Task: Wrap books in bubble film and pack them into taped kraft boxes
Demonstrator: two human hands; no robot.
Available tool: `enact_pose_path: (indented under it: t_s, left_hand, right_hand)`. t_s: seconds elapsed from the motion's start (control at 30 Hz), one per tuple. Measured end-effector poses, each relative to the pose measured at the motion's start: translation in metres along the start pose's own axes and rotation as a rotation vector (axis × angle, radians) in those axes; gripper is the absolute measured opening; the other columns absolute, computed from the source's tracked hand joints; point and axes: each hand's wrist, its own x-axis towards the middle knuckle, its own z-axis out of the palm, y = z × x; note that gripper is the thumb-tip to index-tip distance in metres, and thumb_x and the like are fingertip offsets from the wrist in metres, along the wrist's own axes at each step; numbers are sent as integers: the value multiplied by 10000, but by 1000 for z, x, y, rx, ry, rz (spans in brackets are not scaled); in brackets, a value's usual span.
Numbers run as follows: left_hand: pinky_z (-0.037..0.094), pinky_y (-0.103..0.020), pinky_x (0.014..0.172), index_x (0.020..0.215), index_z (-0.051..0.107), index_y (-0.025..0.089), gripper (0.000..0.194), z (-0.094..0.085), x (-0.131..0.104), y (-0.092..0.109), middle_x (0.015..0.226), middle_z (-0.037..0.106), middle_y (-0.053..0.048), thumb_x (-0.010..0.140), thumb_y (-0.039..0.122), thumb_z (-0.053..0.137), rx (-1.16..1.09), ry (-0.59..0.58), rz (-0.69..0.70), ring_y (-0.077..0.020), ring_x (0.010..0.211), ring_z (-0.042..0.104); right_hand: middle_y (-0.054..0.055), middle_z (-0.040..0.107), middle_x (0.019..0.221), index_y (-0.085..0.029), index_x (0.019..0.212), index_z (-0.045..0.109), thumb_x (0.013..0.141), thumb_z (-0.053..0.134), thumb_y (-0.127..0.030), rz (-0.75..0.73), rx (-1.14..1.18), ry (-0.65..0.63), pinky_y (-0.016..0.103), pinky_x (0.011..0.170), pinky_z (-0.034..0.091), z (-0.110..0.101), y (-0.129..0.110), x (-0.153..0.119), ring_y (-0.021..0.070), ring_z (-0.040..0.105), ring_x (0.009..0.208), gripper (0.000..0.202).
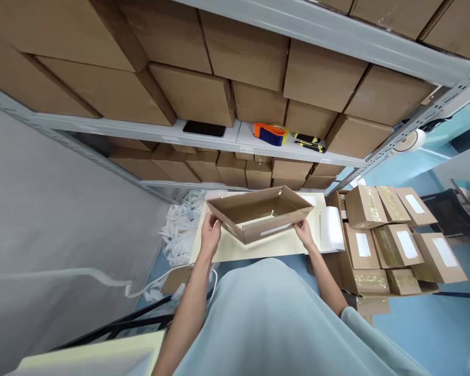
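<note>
Between my two hands is a cardboard box [254, 234], held up over the cream-topped table [235, 254]. Its walls form an unfolded frame, and the table surface shows through the opening. A white label is partly visible on its near wall. My left hand [210, 234] grips the left corner, thumb and fingers closed on the cardboard. At the opposite corner, my right hand [304, 233] pinches the lower edge; some of its fingers are hidden. Just right of that hand lies a stack of white sheets [331, 228], curling at the edge.
Shelves of cardboard boxes [243, 57] rise ahead. The shelf edge holds a black phone-like slab [204, 128], a tape dispenser [272, 134] and yellow-black cutters [310, 142]. Taped boxes [391, 245] are piled right. Crumpled white paper [182, 227] lies left, beside a grey wall [70, 209].
</note>
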Motion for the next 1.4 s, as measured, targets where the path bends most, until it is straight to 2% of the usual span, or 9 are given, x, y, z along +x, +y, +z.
enact_pose_path:
  t_s: [0.13, 0.27, 0.47, 0.63, 0.77, 0.87, 1.13, 1.3, 1.4]
  left_hand:
    - [597, -417, 1045, 1184, 656, 205, 444, 27, 6, 7, 1170, 763, -94, 810, 427, 747, -4, -96, -78, -279, 1156, 710]
    - [584, -456, 1098, 1225, 670, 204, 507, 31, 4, 26, 1273, 762, -135, 848, 532, 755, -5, -130, -136, -315, 1254, 705]
    - [638, -438, 1003, 1266, 690, 219, 594, 19, -26, 62, 1374, 748, -159, 874, 663, 742, 105, -78, -137, -324, 1276, 720]
    - [634, -418, 932, 1153, 694, 240, 469, 16, -55, 84, 1210, 807, -119, 854, 594, 766, 409, -44, -158, -311, 1097, 788]
    - [620, -407, 875, 1209, 759, 284, 396, 7, -61, 82, 1119, 832, -68, 919, 548, 704, 594, -87, -115, -286, 895, 803]
    - [624, -417, 777, 1288, 789, 288, 423, -3, -62, 72, 1087, 839, -69, 952, 510, 656, 585, -148, -88, -278, 745, 785]
    - [647, -398, 840, 1622, 614, 318, 652, -1, -82, 75, 1353, 747, -113, 977, 417, 621, 572, -347, 125, -289, 1024, 800]
    - [580, -435, 1126, 1556, 692, 352, 525, 12, -87, 82, 1478, 727, -90, 1063, 460, 547, 607, -502, 197, -311, 1325, 723]
    - [489, -494, 1249, 1440, 782, 331, 509, 19, -85, 77, 1562, 696, -92, 1056, 606, 591, 655, -547, 185, -350, 1504, 605]
  right_hand:
    - [150, 778, 1153, -204, 1213, 681, 802, 659, -398, 56, -15, -17, 483, 1005, 624, 6, 20, -12, 311, 728, 1133, 455]
    - [154, 775, 1179, -211, 1178, 689, 842, 645, -493, 97, -35, -20, 458, 972, 645, 1, 20, -31, 309, 746, 1131, 441]
    - [144, 806, 1114, -201, 1135, 752, 1007, 543, -639, 32, -170, 46, 420, 910, 632, -29, -37, -17, 288, 753, 1026, 502]
    - [133, 823, 1012, -208, 1016, 764, 944, 652, -773, 32, -223, 41, 384, 787, 614, -31, -80, 5, 276, 746, 880, 580]
    - [105, 825, 970, -219, 1015, 780, 933, 708, -752, 2, -290, -22, 378, 757, 600, -31, -90, 2, 253, 728, 772, 544]
    - [105, 805, 922, -227, 952, 783, 1018, 605, -669, -102, -395, -10, 378, 703, 569, -33, -95, -7, 250, 703, 704, 481]
    - [80, 723, 908, -248, 1107, 835, 1050, 619, -489, -232, -629, -143, 363, 724, 538, -18, -95, -23, 241, 678, 696, 329]
    - [104, 731, 1006, -266, 1306, 796, 1089, 580, -458, -214, -646, -170, 391, 799, 552, -8, -86, -19, 297, 713, 864, 361]
    - [156, 752, 1180, -253, 1172, 833, 1132, 505, -514, -280, -626, -164, 428, 922, 560, -11, -84, -14, 339, 714, 1090, 421]
